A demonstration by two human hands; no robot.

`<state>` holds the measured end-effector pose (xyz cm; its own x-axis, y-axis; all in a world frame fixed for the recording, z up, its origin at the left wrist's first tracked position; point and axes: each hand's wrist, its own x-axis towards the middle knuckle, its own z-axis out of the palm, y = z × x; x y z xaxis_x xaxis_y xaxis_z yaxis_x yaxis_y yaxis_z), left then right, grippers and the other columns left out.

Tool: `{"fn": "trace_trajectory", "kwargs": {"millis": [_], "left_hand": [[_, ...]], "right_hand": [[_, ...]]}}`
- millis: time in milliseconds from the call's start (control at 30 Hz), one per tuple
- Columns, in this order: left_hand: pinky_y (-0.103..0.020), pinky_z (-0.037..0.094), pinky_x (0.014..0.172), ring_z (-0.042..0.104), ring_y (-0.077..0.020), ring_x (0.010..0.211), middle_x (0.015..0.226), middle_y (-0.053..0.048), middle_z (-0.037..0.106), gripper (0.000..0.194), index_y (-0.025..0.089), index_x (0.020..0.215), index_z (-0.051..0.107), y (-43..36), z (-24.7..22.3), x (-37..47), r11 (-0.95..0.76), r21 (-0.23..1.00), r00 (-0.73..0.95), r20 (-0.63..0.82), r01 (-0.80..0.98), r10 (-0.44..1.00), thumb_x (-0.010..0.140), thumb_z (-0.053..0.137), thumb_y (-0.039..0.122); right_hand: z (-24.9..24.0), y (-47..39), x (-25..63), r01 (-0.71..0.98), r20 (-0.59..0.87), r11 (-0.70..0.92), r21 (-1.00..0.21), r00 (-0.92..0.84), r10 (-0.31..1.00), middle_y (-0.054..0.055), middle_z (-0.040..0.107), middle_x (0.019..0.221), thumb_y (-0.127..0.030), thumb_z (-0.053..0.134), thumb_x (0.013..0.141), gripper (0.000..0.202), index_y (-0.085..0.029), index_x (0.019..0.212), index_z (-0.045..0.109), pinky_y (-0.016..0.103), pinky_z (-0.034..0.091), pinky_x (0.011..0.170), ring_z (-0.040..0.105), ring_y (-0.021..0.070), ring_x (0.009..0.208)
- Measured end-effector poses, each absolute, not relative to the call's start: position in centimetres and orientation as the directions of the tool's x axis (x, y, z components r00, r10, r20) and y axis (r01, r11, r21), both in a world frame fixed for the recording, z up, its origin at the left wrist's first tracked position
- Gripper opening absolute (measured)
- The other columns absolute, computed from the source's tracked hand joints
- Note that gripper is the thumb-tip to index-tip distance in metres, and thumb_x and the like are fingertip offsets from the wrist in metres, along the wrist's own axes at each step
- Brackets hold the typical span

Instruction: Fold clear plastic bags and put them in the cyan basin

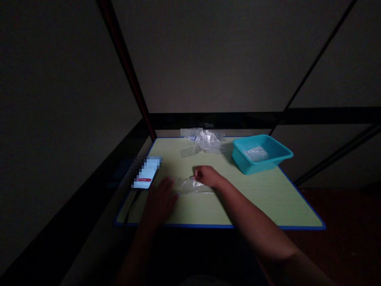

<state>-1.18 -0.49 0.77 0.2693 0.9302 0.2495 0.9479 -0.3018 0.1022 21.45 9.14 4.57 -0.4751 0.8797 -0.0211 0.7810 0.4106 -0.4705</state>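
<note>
A clear plastic bag (187,186) lies flat on the pale table (202,210), stretched between my two hands. My left hand (160,200) rests flat with its fingers out, touching the bag's left end. Over the middle of the bag, my right hand (206,176) is closed in a pinch on the film. Part of the bag's right end is hidden by my right wrist.
Several crumpled clear bags (208,141) lie at the table's back edge. A turquoise basin (256,165) with clear plastic inside stands at the right. A lit phone (149,172) with a cable (130,208) lies at the left, beside the wall.
</note>
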Motion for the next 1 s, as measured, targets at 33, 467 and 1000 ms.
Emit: {"fn": "trace_trajectory", "kwargs": {"millis": [33, 467, 1000], "left_hand": [[-0.062, 0.032, 0.107, 0.042, -0.0319, 0.135, 0.144, -0.018, 0.048, 0.048, 0.012, 0.135, 0.049, -0.5, 0.8, -1.1, -0.295, 0.095, 0.266, 0.240, 0.951, 0.934, 0.093, 0.038, 0.032], [-0.060, 0.034, 0.106, 0.043, -0.0319, 0.134, 0.144, -0.017, 0.047, 0.049, 0.014, 0.137, 0.048, -0.5, 1.0, -1.0, -0.314, 0.064, 0.288, 0.265, 0.947, 0.920, 0.093, 0.039, 0.032], [-0.059, 0.019, 0.113, 0.026, -0.0310, 0.143, 0.156, -0.014, 0.028, 0.064, 0.020, 0.148, 0.031, -1.1, 1.8, -0.1, -0.513, 0.019, 0.492, 0.254, 0.858, 0.833, 0.089, 0.049, 0.034]], "right_hand": [[4.5, 9.2, 21.5, 0.781, -0.019, 0.415, -0.466, -0.478, 0.878, 0.000, 0.070, 0.078, -0.028, 0.066, 0.082, 0.008, -0.020, 0.079, 0.067, 0.023, 0.033, 0.062, 0.058, 0.0135, 0.071], [4.8, 9.0, 21.4, 0.766, 0.007, 0.474, -0.435, -0.523, 0.852, 0.000, 0.069, 0.077, -0.031, 0.066, 0.083, 0.013, -0.021, 0.076, 0.067, 0.025, 0.032, 0.068, 0.057, 0.0140, 0.071], [3.8, 8.8, 20.8, 0.796, 0.051, 0.494, -0.349, -0.510, 0.858, 0.006, 0.069, 0.085, -0.026, 0.059, 0.086, 0.009, -0.019, 0.086, 0.065, 0.025, 0.031, 0.064, 0.059, 0.0171, 0.077]]}}
